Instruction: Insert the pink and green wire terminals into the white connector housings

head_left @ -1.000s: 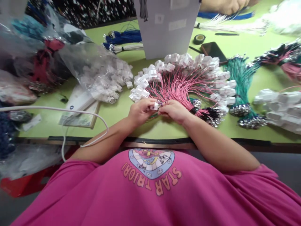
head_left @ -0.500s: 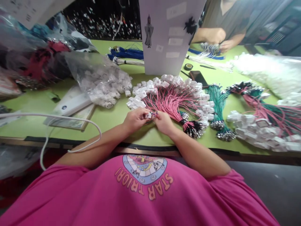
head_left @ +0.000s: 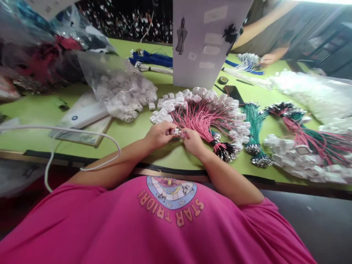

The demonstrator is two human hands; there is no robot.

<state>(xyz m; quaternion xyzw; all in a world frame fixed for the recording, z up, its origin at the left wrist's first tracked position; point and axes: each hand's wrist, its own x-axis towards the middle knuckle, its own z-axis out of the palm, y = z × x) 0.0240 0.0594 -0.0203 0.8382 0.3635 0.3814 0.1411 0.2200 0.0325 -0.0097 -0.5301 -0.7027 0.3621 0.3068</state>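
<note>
Across the green bench, a co-worker's forearm had swung upward since half a second earlier, while that person's other hand stayed low beside the white wires. Our own hands had barely shifted, meeting near the front edge. Our left hand pinched a small white connector between thumb and fingers; our right hand had its fingertips closed on thin wires, too blurred for us to count. We held the connector between the two hands, touching the left fingertips, with the right fingertips just beside its right side, so the left hand was nearer. Its long axis seemed to run left to right, toward the wires, though we could not be sure. Just beyond our hands spread a fan of pink wires, rimmed with more white connectors; a clear bag of similar pieces lay to the left.
</note>
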